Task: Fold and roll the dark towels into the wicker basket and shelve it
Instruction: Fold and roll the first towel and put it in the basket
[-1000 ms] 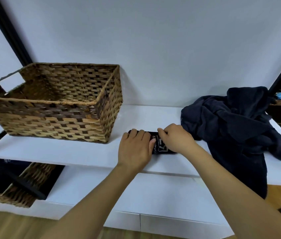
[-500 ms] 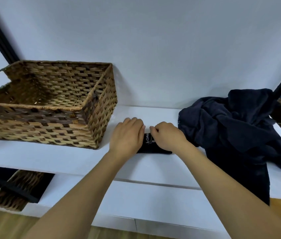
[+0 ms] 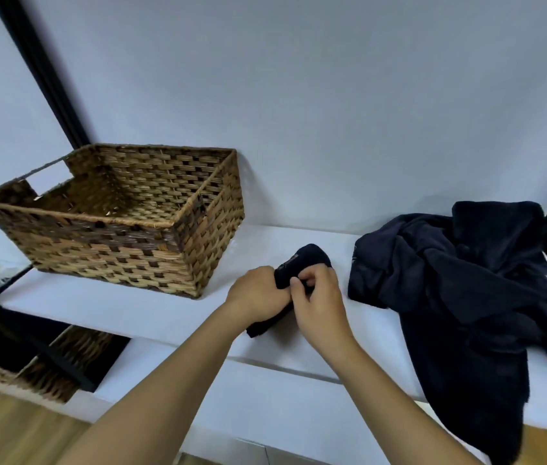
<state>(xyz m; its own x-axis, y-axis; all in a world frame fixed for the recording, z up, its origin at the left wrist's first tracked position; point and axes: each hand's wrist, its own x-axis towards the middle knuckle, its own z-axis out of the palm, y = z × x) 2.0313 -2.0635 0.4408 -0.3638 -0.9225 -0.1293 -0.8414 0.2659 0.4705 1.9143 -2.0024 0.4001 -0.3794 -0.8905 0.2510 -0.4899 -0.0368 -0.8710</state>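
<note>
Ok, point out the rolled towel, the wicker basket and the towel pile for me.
rolled towel (image 3: 310,260), head view, upper end above the hands
wicker basket (image 3: 111,260), head view, front wall
towel pile (image 3: 459,280), head view, middle of the heap

Rolled dark towel (image 3: 302,263), small tight bundle, tilted with far end up, gripped by left hand (image 3: 258,295) and right hand (image 3: 320,298) over the white surface, between basket and pile. Wicker basket (image 3: 117,250) upright on the surface at left, brown weave, rectangular, open top, handle cutout in far-left wall. Remaining dark towels (image 3: 466,297) in a crumpled heap at right, one edge draping over the front.
</note>
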